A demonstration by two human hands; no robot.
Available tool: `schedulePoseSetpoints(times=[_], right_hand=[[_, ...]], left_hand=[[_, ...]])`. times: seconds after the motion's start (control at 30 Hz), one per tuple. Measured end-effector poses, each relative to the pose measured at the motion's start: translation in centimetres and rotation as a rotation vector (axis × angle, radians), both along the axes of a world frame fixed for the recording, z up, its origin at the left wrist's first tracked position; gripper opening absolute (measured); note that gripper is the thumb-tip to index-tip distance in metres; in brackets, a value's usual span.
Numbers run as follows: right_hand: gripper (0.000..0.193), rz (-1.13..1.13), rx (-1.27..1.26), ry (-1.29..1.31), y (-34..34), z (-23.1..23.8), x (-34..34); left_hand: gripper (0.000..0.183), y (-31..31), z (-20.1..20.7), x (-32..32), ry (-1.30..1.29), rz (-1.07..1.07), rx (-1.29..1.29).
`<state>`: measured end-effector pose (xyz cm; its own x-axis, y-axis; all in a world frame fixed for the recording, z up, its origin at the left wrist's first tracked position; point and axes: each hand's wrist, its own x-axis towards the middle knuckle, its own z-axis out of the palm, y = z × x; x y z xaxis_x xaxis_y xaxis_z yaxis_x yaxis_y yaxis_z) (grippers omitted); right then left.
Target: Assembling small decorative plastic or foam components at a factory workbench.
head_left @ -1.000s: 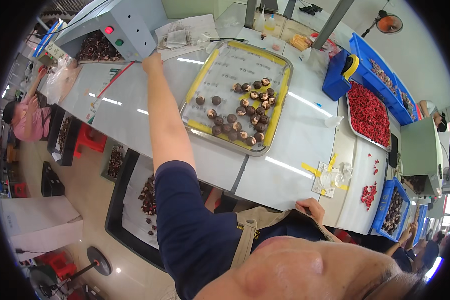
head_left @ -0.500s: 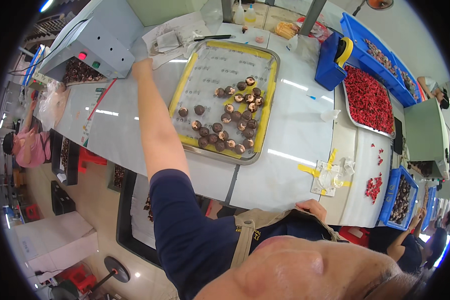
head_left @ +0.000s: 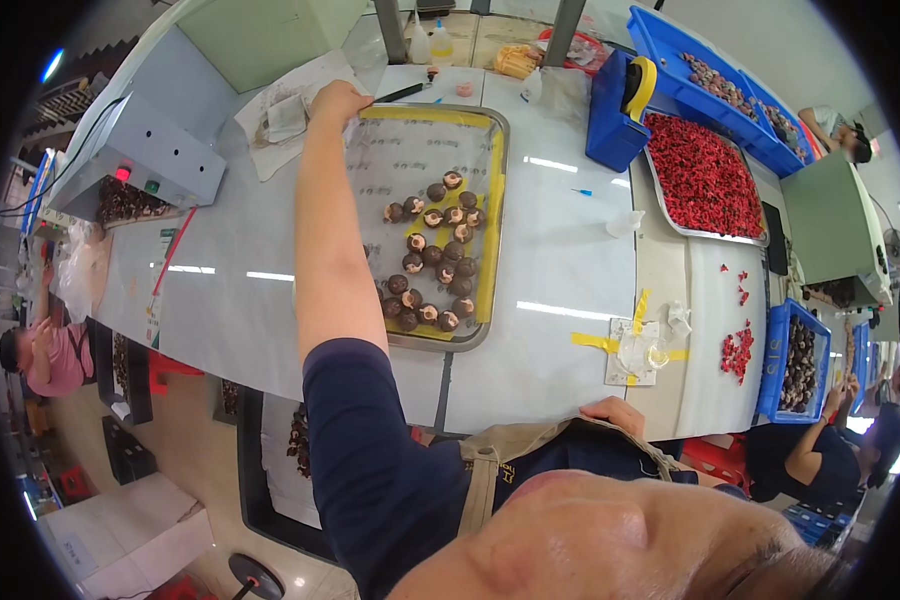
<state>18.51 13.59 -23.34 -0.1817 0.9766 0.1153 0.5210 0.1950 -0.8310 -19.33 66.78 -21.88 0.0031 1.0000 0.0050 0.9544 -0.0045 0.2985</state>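
Observation:
My left arm stretches to the far side of the worktable, and my left hand (head_left: pixel 338 100) is closed on one end of a slim black tool (head_left: pixel 402 93); its kind is not clear. The tool sticks out to the right of my fingers, just past the tray's far left corner. Below it lies a metal tray (head_left: pixel 502 160), lined with printed paper and yellow tape. Several dark brown balls (head_left: pixel 432 256), some with pale tan patches, sit in its right half. My right hand (head_left: pixel 615 412) rests at the table's near edge beside my apron, its fingers mostly hidden.
A grey machine (head_left: pixel 140 150) with red and green buttons stands at the left. Crumpled paper (head_left: pixel 262 125) lies beside the tray. At the right are a blue tape dispenser (head_left: pixel 615 115), a tray of red bits (head_left: pixel 705 180), blue bins (head_left: pixel 670 50) and a taped-down white plate (head_left: pixel 630 352).
My left hand has moved from beside the machine, over the paper, to the black tool and closed on it; the tool is now slightly tilted. The whole view has shifted. My right hand stays put.

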Motion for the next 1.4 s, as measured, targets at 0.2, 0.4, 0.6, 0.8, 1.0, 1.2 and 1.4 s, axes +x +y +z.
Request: schedulePoseSetpoints(times=[0.2, 0.4, 0.6, 0.8, 1.0, 1.2, 1.4], right_hand=[[0.021, -0.031, -0.016, 0.034, -0.1, -0.1, 0.1], [0.02, -0.035, -0.038, 0.024, -0.2, 0.0, 0.1], [0.02, -0.053, -0.042, 0.039, 0.3, 0.6, -0.1], [0.02, -0.052, -0.019, 0.073, 0.2, 0.7, 0.2], [0.018, -0.053, -0.016, 0.1, -0.1, 0.0, 0.2], [0.018, -0.063, -0.011, 0.106, -0.3, 0.1, 0.3], [0.016, -0.04, 0.023, 0.13, 0.4, -0.3, 0.5]], left_hand=[[0.04, -0.7, 1.8, 2.8, 0.098, -0.014, -0.063], [0.035, 1.2, 1.1, 6.1, 0.196, -0.148, -0.055], [0.023, 2.3, -0.1, 5.4, 0.269, -0.21, 0.096], [0.019, 0.5, 1.2, 4.5, 0.168, -0.232, 0.242], [0.018, -3.3, 3.9, 9.3, -0.034, -0.513, 0.501], [0.013, -8.8, 1.7, 19.9, 0.133, -0.886, 0.341], [0.012, -11.3, 0.4, 23.0, 0.191, -0.997, 0.356]])
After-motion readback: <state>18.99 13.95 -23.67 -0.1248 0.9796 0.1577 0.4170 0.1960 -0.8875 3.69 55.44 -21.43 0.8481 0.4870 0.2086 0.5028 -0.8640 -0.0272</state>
